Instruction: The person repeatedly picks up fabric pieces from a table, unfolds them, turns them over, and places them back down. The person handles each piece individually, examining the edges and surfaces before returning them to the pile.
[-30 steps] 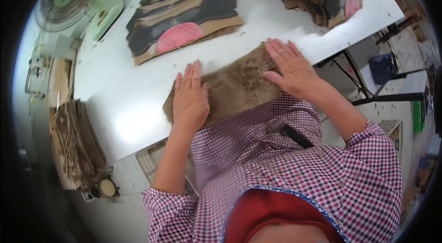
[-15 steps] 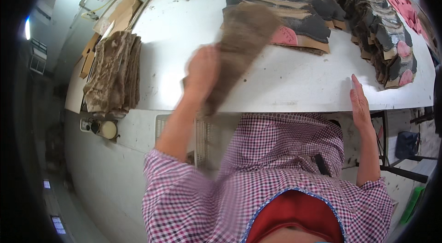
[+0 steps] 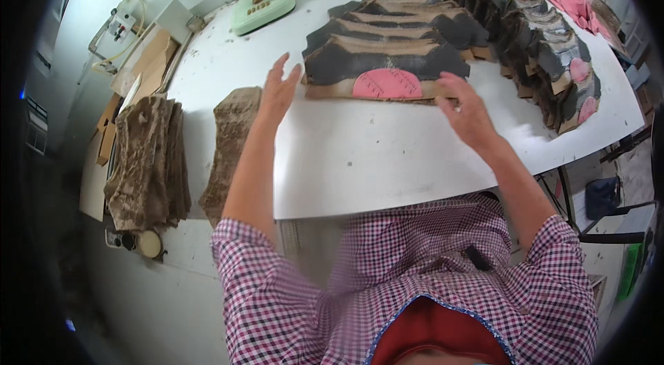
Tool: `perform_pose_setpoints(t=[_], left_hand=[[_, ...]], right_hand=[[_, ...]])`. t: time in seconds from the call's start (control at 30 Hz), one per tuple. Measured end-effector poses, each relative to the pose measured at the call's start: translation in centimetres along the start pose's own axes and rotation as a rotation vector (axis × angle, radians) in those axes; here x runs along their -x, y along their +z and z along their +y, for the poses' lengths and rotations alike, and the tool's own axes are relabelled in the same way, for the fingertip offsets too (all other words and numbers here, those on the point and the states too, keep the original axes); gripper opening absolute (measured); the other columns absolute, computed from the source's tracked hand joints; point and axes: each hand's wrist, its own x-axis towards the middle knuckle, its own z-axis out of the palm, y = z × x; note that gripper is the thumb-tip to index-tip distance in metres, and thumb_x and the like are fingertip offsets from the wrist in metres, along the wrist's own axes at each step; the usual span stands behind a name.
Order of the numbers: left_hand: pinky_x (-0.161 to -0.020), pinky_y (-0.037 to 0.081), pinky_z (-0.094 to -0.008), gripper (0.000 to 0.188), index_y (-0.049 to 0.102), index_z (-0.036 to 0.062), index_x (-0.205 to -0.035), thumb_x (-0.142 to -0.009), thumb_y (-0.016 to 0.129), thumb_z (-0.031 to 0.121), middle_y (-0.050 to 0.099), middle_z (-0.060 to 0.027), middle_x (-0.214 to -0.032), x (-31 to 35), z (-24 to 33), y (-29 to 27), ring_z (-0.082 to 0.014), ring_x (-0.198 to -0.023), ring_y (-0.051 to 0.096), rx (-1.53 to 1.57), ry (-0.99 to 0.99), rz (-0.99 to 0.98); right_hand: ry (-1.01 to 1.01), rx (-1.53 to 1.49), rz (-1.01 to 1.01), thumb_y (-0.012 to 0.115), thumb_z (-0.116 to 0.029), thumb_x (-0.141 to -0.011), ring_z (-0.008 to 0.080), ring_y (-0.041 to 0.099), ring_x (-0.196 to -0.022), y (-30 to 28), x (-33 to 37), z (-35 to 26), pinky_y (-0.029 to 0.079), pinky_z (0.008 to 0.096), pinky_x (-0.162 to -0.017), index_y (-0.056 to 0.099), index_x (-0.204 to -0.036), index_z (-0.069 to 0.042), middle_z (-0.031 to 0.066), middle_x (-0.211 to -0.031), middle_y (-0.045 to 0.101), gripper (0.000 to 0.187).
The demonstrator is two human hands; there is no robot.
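Observation:
My left hand (image 3: 279, 94) is held above the table with its fingers apart, just left of a row of overlapping grey-and-tan shaped pieces (image 3: 387, 61). The nearest piece carries a pink half-round patch (image 3: 387, 83). At that piece's right end is my right hand (image 3: 469, 110), thumb and fingers spread; whether the fingertips touch the edge I cannot tell. Neither hand holds anything. Beside my left forearm, partly covered by it, a brown furry piece (image 3: 233, 137) lies at the table's front edge. Farther left is a pile of similar brown furry pieces (image 3: 144, 164).
A second long row of overlapping grey-and-tan pieces (image 3: 536, 47) runs along the right side of the white table (image 3: 346, 164). Pink pieces (image 3: 570, 2) lie beyond it. A green-based fan (image 3: 263, 9) stands at the back left, near cardboard (image 3: 155, 57) by the wall.
The brown furry piece, swung in my left hand before, now lies released on the left. My left hand moved up to the row; my right hand came in from the table's front edge.

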Motion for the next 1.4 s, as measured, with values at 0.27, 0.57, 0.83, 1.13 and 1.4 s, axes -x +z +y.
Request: perform_pose_setpoints(t=[0.27, 0.57, 0.83, 1.13, 1.4], left_hand=[[-0.099, 0.039, -0.0396, 0.048, 0.056, 0.0107, -0.117, -0.077, 0.077, 0.027, 0.046, -0.0270, -0.127, 7.6, 8.3, 8.5, -0.0401, -0.122, 0.044, -0.017, -0.042, -0.029], [-0.091, 0.044, -0.0452, 0.021, 0.057, 0.0042, -0.091, -0.073, 0.066, -0.002, 0.057, -0.0184, -0.114, 9.9, 12.9, 8.4, -0.0360, -0.107, 0.053, -0.311, 0.619, 0.209], [-0.070, 0.052, -0.0395, 0.030, 0.058, 0.0076, -0.090, -0.064, 0.061, -0.006, 0.063, -0.0105, -0.099, 15.2, 15.3, 12.6, -0.0253, -0.090, 0.061, -0.299, 0.987, -0.110], [-0.079, 0.049, -0.0404, 0.020, 0.061, 0.0049, -0.098, -0.078, 0.063, 0.002, 0.064, -0.0127, -0.098, 10.3, 18.1, 10.6, -0.0310, -0.093, 0.059, -0.045, 0.690, -0.050], [-0.096, 0.042, -0.0417, 0.027, 0.056, 0.0036, -0.109, -0.083, 0.064, 0.009, 0.051, -0.0162, -0.127, 10.4, 11.8, 14.3, -0.0333, -0.112, 0.051, -0.281, 0.542, -0.080]], right_hand=[[0.238, 0.055, -0.106, 0.061, -0.015, -0.089, 0.0324, 0.054, -0.116, -3.1, 2.7, 2.0, 0.044, 0.0387, -0.096, 0.059, -0.115, 0.001, 0.0185, -0.125, 0.057, 0.031], [0.340, -0.407, -0.070, 0.056, -0.035, -0.094, 0.0200, 0.059, -0.090, -1.4, -1.6, -2.7, 0.046, 0.0297, -0.079, 0.063, -0.107, 0.003, 0.0115, -0.098, 0.065, 0.041], [0.521, -0.489, -0.230, 0.062, -0.045, -0.086, 0.0154, 0.055, -0.075, -0.3, -3.3, -2.1, 0.044, 0.0294, -0.072, 0.068, -0.088, 0.004, 0.0075, -0.082, 0.064, 0.049], [0.674, -1.018, -0.184, 0.064, -0.016, -0.085, 0.0118, 0.059, -0.081, -1.3, -1.5, -0.5, 0.046, 0.0271, -0.072, 0.064, -0.100, 0.001, 0.0036, -0.094, 0.065, 0.023], [0.637, -1.093, 0.165, 0.055, -0.020, -0.084, 0.0180, 0.065, -0.091, -12.1, 7.5, -2.2, 0.052, 0.0270, -0.081, 0.057, -0.119, 0.005, 0.0121, -0.105, 0.066, 0.043]])
